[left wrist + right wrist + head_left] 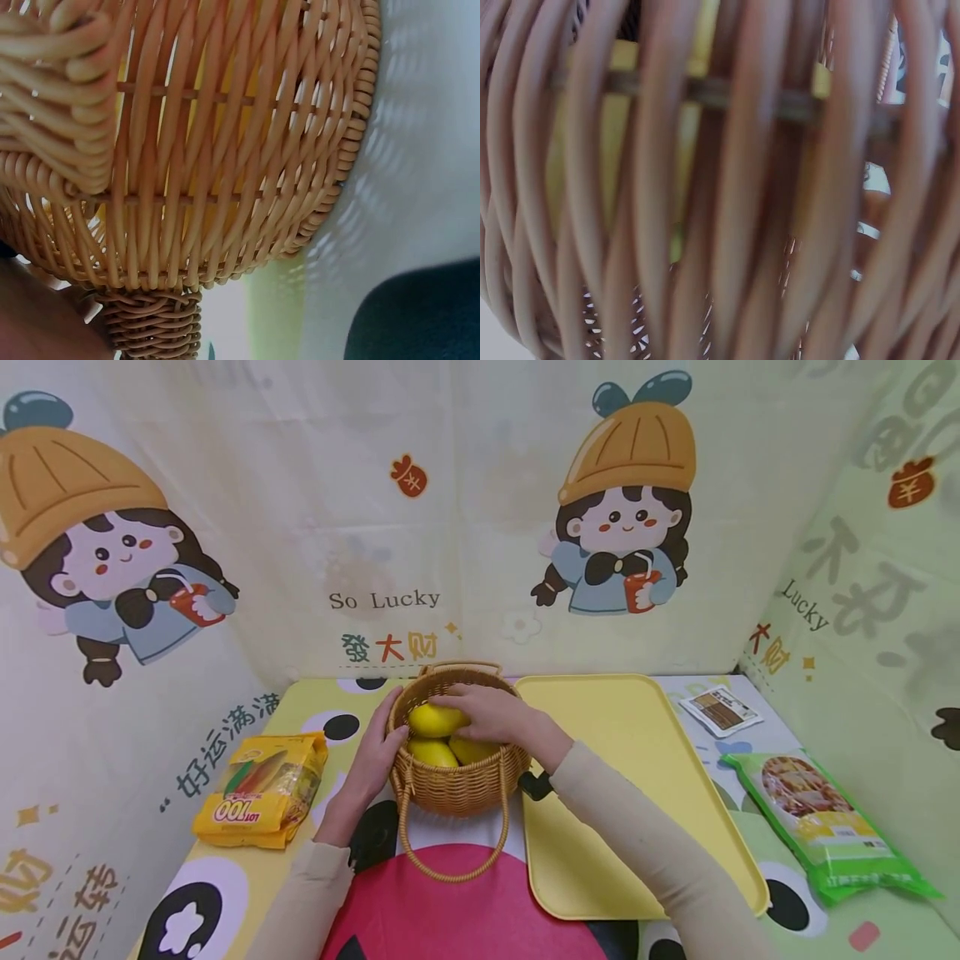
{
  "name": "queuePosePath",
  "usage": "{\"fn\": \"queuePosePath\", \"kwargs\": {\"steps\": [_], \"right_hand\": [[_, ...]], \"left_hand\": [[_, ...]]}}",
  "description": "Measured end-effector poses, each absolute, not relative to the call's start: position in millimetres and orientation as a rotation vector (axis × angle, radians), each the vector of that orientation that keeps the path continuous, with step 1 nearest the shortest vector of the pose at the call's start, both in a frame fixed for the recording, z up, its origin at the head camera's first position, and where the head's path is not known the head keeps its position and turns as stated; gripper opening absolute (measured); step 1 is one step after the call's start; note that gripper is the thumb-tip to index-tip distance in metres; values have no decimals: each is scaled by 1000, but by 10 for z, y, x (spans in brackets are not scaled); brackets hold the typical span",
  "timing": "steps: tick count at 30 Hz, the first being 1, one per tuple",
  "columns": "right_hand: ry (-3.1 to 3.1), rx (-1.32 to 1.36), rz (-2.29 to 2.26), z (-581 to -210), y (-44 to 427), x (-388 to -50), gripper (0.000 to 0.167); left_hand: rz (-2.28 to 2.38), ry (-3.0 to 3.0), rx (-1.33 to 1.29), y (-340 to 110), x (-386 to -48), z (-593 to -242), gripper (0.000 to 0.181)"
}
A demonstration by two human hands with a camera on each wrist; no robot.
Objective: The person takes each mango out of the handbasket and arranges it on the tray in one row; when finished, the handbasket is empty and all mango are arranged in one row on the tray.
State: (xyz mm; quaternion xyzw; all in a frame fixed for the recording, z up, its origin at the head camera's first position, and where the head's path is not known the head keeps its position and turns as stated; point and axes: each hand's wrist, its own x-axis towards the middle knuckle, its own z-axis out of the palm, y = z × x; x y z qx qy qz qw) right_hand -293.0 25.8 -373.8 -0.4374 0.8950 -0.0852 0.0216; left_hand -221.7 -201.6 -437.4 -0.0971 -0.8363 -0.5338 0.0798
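A yellow bag (262,789) lies left of the left hand (377,745); right of the right hand (495,714), a tray (600,718), sachet (722,711), green bag (828,827).

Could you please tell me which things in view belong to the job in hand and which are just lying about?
Apparently in the job:
wicker basket, with the left hand at its rim
yellow fruits inside, with the right hand over them

Apparently just lying about, untouched by either hand:
yellow tray
orange-yellow packet
green bag
small flat sachet
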Motion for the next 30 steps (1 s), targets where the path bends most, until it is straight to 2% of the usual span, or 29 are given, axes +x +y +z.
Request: {"fn": "queuePosePath", "kwargs": {"steps": [18, 30], "right_hand": [[2832, -1430, -285, -3756, 289, -2917, 59], [2930, -1388, -477, -3750, 350, -2856, 59]], "left_hand": [[-1585, -2486, -271, -1999, -2232, -4426, 63], [-1548, -2455, -291, -1987, -2200, -4466, 62]]}}
